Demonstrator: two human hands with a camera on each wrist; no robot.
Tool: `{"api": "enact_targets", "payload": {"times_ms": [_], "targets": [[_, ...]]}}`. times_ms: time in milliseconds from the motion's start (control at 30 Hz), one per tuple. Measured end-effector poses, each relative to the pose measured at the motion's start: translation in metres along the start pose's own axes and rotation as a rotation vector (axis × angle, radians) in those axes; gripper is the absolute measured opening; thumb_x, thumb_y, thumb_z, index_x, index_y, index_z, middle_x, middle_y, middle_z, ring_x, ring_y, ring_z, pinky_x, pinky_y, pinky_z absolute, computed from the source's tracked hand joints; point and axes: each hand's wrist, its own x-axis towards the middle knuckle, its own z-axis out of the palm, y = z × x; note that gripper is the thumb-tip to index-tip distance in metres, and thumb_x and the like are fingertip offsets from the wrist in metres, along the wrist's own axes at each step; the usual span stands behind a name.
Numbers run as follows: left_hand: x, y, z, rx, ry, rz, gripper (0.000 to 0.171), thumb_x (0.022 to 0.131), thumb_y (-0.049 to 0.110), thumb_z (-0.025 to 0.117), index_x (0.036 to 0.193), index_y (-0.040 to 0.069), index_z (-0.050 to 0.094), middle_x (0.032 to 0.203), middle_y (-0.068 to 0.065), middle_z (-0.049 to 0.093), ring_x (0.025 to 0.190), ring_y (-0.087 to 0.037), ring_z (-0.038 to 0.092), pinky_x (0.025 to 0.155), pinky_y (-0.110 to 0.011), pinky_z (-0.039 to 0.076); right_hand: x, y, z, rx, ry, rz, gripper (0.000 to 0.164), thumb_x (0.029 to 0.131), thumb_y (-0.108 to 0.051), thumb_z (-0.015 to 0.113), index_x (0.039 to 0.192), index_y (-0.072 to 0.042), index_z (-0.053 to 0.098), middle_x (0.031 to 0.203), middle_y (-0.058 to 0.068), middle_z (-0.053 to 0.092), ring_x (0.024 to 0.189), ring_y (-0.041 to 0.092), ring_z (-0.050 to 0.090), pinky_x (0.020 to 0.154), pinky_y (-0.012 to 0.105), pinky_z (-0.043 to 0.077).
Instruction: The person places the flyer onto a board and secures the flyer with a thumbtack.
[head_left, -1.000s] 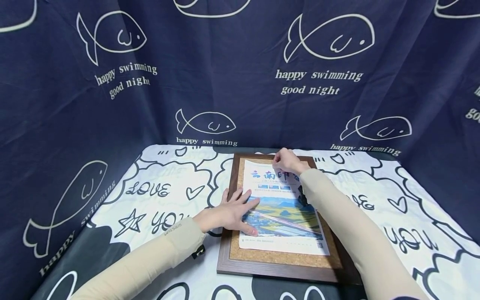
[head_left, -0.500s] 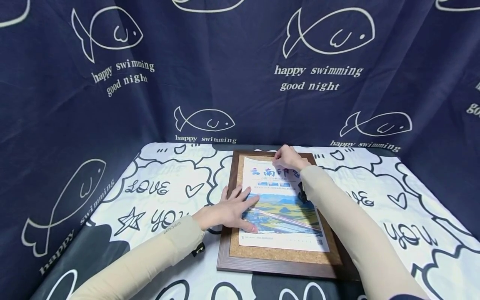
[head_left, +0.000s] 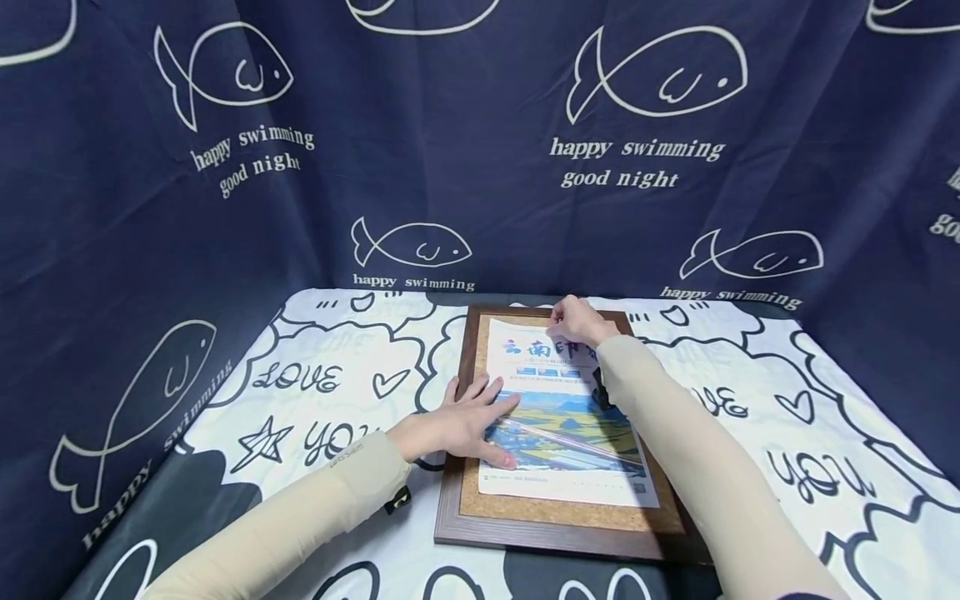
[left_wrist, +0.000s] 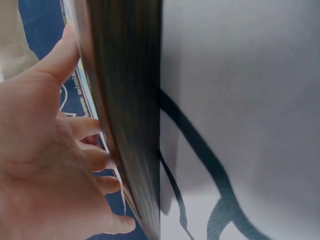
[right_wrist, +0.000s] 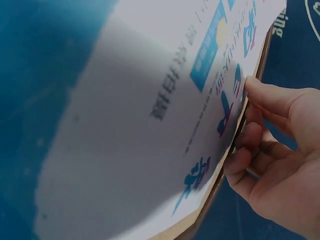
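A printed poster (head_left: 570, 433) with a landscape picture lies on a cork board (head_left: 555, 511) in a dark wooden frame (head_left: 555, 537). My left hand (head_left: 468, 425) is spread over the frame's left side, its fingers straight and resting on the poster's left part. In the left wrist view the palm of that left hand (left_wrist: 55, 145) hovers beside the frame's outer side (left_wrist: 125, 100). At the poster's top edge my right hand (head_left: 577, 322) has thumb and fingers together on the paper. The right wrist view shows the right thumb (right_wrist: 270, 95) at that edge, the other fingers curled; anything small between them is hidden.
The board lies on a black-and-white patterned cloth (head_left: 322, 367) on the table. A dark blue curtain (head_left: 480, 150) with fish drawings hangs behind and at the sides. The right sleeve (head_left: 705, 450) crosses over the frame's right side.
Both hands stay where they were on the board. The head view shifts slightly, with no visible movement of the poster or frame.
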Motion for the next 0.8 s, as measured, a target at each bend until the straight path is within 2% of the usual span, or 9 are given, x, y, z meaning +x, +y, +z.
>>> {"api": "enact_targets", "payload": {"times_ms": [133, 267, 367, 433, 567, 700, 800], "targets": [[-0.001, -0.005, 0.001, -0.010, 0.003, 0.005, 0.096, 0.080, 0.068, 0.061, 0.156, 0.028, 0.017, 0.165, -0.007, 0.001, 0.152, -0.027, -0.008, 0.117, -0.063, -0.006, -0.002, -0.006, -0.004, -0.050, 0.043, -0.059, 0.013, 0.089, -0.014, 0.065, 0.080, -0.007, 0.070, 0.076, 0.007, 0.066, 0.068, 0.019, 0.054, 0.063, 0.029, 0.042], [0.000, -0.009, 0.001, -0.012, 0.009, 0.003, 0.096, 0.080, 0.067, 0.062, 0.156, 0.027, 0.017, 0.165, -0.008, 0.001, 0.152, -0.028, -0.008, 0.117, -0.062, -0.005, -0.006, -0.015, -0.016, -0.072, 0.085, -0.105, 0.018, 0.093, -0.018, 0.061, 0.090, -0.004, 0.072, 0.083, 0.011, 0.070, 0.071, 0.021, 0.055, 0.066, 0.032, 0.044], [0.000, -0.014, -0.002, -0.024, 0.010, 0.010, 0.096, 0.081, 0.067, 0.060, 0.156, 0.027, 0.015, 0.164, -0.009, -0.001, 0.152, -0.028, -0.010, 0.117, -0.062, -0.005, -0.013, -0.020, -0.030, -0.080, 0.129, -0.183, 0.020, 0.094, -0.018, 0.060, 0.094, -0.002, 0.072, 0.084, 0.013, 0.071, 0.071, 0.022, 0.058, 0.068, 0.034, 0.046], [0.001, -0.018, -0.006, -0.038, 0.036, 0.019, 0.095, 0.084, 0.067, 0.057, 0.156, 0.025, 0.013, 0.164, -0.010, -0.002, 0.152, -0.030, -0.009, 0.117, -0.063, -0.004, -0.021, -0.022, -0.041, -0.082, 0.168, -0.247, 0.019, 0.093, -0.018, 0.061, 0.095, -0.002, 0.072, 0.085, 0.014, 0.072, 0.071, 0.023, 0.060, 0.068, 0.037, 0.048], [0.003, -0.031, -0.021, -0.047, 0.163, 0.013, 0.084, 0.092, 0.064, 0.045, 0.157, 0.023, 0.010, 0.163, -0.013, -0.003, 0.151, -0.032, -0.008, 0.117, -0.063, -0.003, -0.039, -0.022, -0.062, -0.096, 0.261, -0.367, 0.020, 0.094, -0.017, 0.061, 0.099, 0.000, 0.070, 0.088, 0.015, 0.073, 0.075, 0.026, 0.066, 0.072, 0.041, 0.051], [-0.001, -0.047, -0.046, -0.052, 0.358, -0.015, 0.072, 0.099, 0.058, 0.036, 0.157, 0.023, 0.011, 0.163, -0.010, -0.003, 0.151, -0.030, -0.010, 0.117, -0.062, -0.005, -0.062, -0.019, -0.086, -0.125, 0.388, -0.453, 0.028, 0.094, -0.019, 0.062, 0.111, 0.003, 0.067, 0.101, 0.020, 0.072, 0.090, 0.034, 0.066, 0.085, 0.048, 0.048], [-0.008, -0.064, -0.065, -0.007, 0.510, -0.034, 0.068, 0.100, 0.055, 0.034, 0.156, 0.024, 0.013, 0.164, -0.009, -0.004, 0.151, -0.029, -0.012, 0.116, -0.064, -0.006, -0.080, -0.012, -0.104, -0.185, 0.514, -0.492, 0.036, 0.093, -0.020, 0.063, 0.122, 0.002, 0.063, 0.117, 0.022, 0.067, 0.104, 0.039, 0.059, 0.091, 0.054, 0.042]]}}
